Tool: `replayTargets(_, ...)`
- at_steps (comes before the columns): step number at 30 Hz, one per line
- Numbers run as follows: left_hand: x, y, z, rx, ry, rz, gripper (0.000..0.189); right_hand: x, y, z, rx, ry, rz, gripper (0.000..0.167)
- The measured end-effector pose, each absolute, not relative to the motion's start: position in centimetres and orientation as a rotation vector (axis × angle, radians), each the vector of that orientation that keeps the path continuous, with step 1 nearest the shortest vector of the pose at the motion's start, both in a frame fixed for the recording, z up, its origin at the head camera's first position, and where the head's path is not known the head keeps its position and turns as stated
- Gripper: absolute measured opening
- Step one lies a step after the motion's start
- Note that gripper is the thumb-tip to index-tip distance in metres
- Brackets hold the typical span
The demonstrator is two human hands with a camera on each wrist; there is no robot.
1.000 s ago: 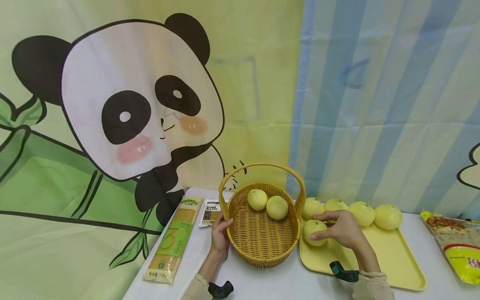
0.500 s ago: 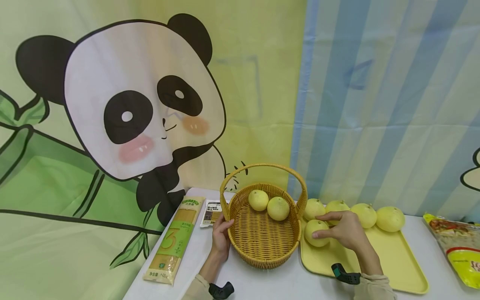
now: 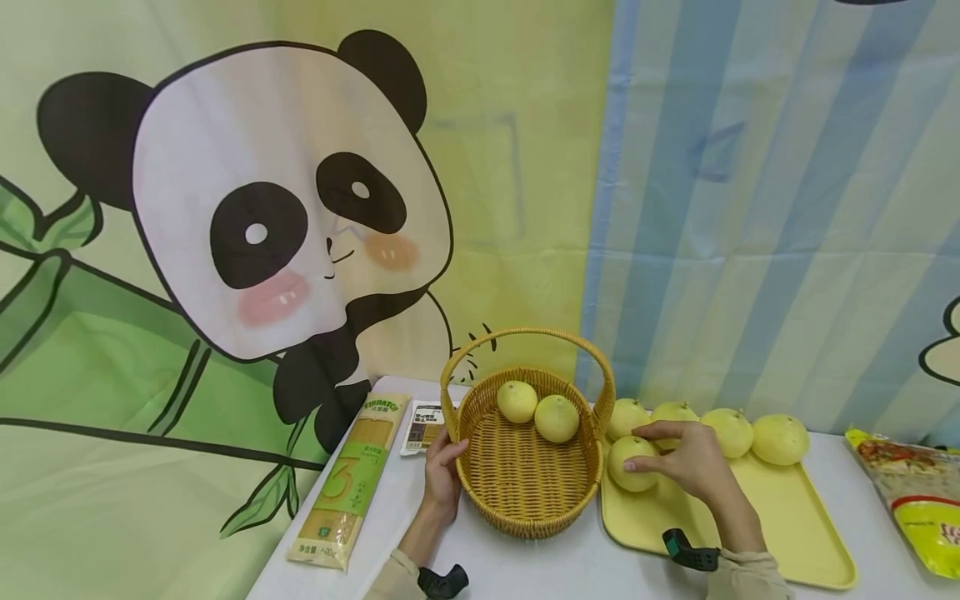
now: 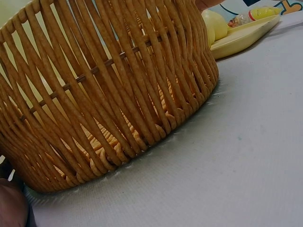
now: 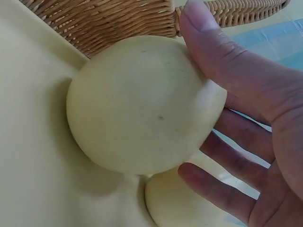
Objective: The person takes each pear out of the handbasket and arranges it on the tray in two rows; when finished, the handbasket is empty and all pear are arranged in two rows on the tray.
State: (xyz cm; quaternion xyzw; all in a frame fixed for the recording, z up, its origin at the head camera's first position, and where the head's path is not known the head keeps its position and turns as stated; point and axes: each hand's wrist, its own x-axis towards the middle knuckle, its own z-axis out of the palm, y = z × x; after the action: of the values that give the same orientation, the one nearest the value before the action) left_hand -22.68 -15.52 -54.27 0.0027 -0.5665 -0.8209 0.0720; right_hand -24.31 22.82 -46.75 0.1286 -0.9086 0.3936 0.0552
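Two yellow fruits point(image 3: 557, 418) lie in the basket point(image 3: 517, 483), whose left side the left hand point(image 3: 442, 471) grips; the right hand point(image 3: 696, 462), fingers parted fruit-wide, holds a third fruit point(image 3: 627, 467) at the left edge of the tray point(image 3: 798, 533).

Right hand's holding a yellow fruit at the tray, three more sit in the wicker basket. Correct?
Count's off: the head view shows two fruits, not three, in the wicker basket. The right hand is holding a yellow fruit at the tray.
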Motion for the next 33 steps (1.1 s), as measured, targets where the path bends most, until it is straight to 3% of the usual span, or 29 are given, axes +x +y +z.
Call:
replayTargets(20,-22.6,-15.5,-54.2,0.024,-1.704,-2.453,0.057,-21.5,18.7,-42.2,0.640,-2.413,1.480,0.024)
replayTargets(24,-22.6,-15.5,-54.1,0.029,-1.697,-2.467,0.057,-21.3,16.8,-42.0,0.770,-2.422,1.651,0.027)
replayTargets(33,-22.6,-15.6,-54.1,0.013,-1.710,-2.466,0.061,-21.9,12.0,-41.8,0.861,-2.509,1.703,0.057)
